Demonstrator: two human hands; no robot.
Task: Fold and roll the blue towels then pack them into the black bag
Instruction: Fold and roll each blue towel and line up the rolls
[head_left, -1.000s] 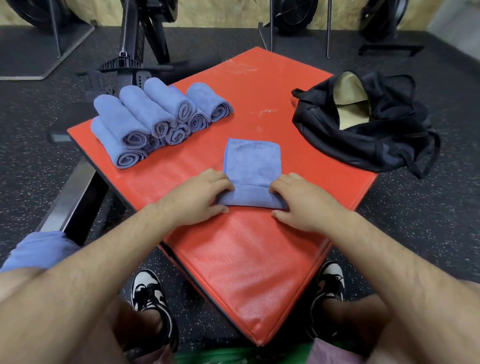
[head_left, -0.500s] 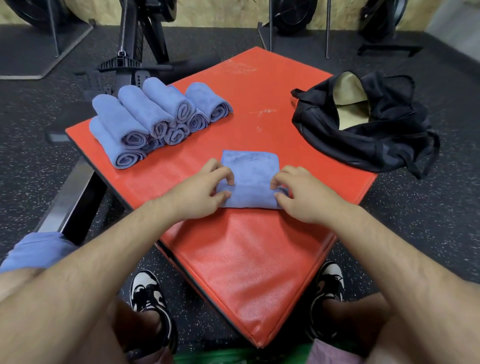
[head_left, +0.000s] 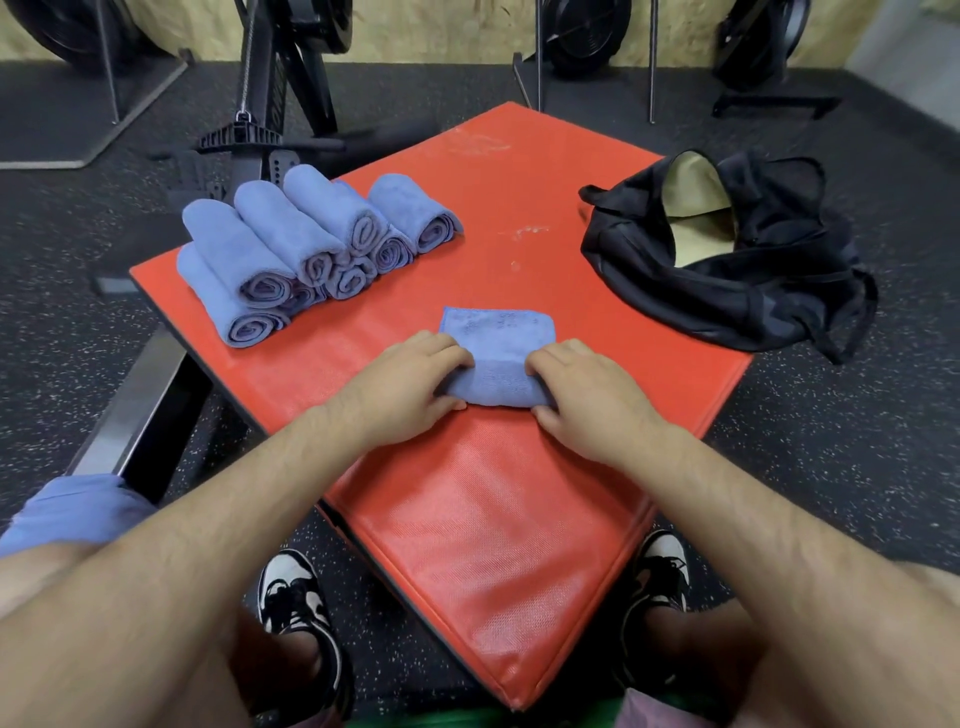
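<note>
The left hand (head_left: 410, 384) and right hand (head_left: 587, 395) gripped the two ends of the half-rolled blue towel (head_left: 498, 374) on the red bench (head_left: 483, 519), keeping the roll tight. The black bag (head_left: 727, 291) lay open at far right, ready for packing.

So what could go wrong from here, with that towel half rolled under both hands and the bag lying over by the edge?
Two things, probably. The left hand and right hand press only the ends of the towel, so the roll could come out loose or crooked. The black bag also hangs partly over the edge of the red mat, so stuffing rolls into it might tip it onto the floor.
</note>
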